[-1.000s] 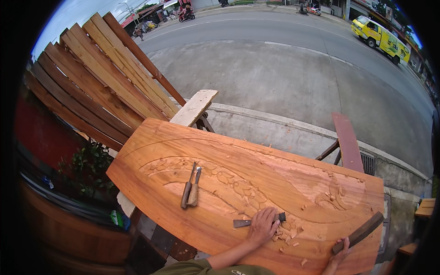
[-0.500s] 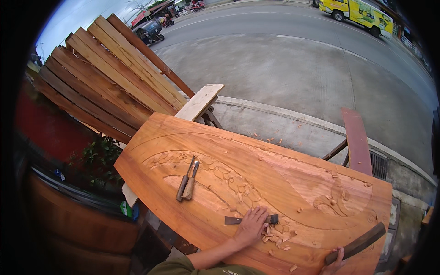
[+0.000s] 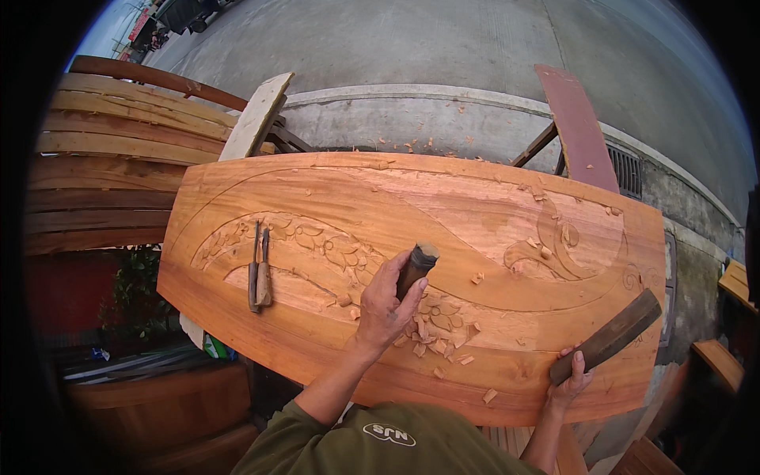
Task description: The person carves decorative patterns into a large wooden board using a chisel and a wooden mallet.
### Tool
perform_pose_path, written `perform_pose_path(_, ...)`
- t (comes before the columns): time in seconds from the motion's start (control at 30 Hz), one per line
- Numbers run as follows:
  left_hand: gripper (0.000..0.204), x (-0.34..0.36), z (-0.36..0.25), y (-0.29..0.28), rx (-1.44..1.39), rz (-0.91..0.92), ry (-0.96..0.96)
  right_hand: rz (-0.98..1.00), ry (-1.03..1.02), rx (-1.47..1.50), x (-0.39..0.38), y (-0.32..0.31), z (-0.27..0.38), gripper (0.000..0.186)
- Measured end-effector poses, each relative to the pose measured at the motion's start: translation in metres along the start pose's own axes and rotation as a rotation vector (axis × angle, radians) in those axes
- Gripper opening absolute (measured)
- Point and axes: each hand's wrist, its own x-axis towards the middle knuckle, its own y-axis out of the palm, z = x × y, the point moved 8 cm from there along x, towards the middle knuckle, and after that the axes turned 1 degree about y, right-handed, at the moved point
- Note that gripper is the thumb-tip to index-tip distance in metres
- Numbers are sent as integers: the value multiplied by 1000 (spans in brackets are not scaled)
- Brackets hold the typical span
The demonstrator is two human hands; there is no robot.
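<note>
A wide orange-brown wooden panel (image 3: 317,190) with carved scrolls and flowers lies in front of me. My left hand (image 3: 381,310) is closed around a chisel (image 3: 417,267) whose dark, banded handle points up; its blade is hidden by the hand. Below that hand, curled wood shavings (image 3: 434,336) lie over the carved flowers. At the right, my right hand (image 3: 571,378) grips one end of a dark, stick-like wooden mallet (image 3: 613,336), which slants up over the panel. Two more chisels (image 3: 259,273) with wooden handles rest side by side on the panel's left part.
A pale plank (image 3: 257,115) and a reddish plank (image 3: 578,127) on supports show beyond the panel's far edge. Long boards (image 3: 119,170) are stacked at the left, above a leafy plant (image 3: 134,289). Past a concrete curb (image 3: 412,91) lies pavement.
My left hand has come up and tilted the chisel from lying flat to handle-up. My right hand with the mallet shows more fully. The view has turned, and the yellow van is out of sight.
</note>
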Motion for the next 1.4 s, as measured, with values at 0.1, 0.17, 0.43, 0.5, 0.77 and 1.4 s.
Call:
perform_pose_path(0.1, 56, 48, 41, 28, -420, 32, -245, -6, 26, 43, 0, 5, -1, 48)
perform_pose_path(0.17, 54, 83, 69, 43, -683, 21, -325, -18, 31, 61, -5, 24, 7, 57)
perform_pose_path(0.43, 38, 210, 125, 111, -1018, -57, -266, 187, 158, -47, 8, 97, 27, 85)
perform_pose_path(0.5, 35, 234, 130, 125, -1030, -56, -250, 199, 169, -39, 15, 120, 26, 74)
perform_pose_path(0.77, 38, 297, 166, 124, -1006, -204, -205, 288, 57, -234, 75, 204, 45, 44)
perform_pose_path(1.4, 41, 297, 176, 161, -975, -3, -269, 1287, -527, -1504, 253, 569, 40, 94)
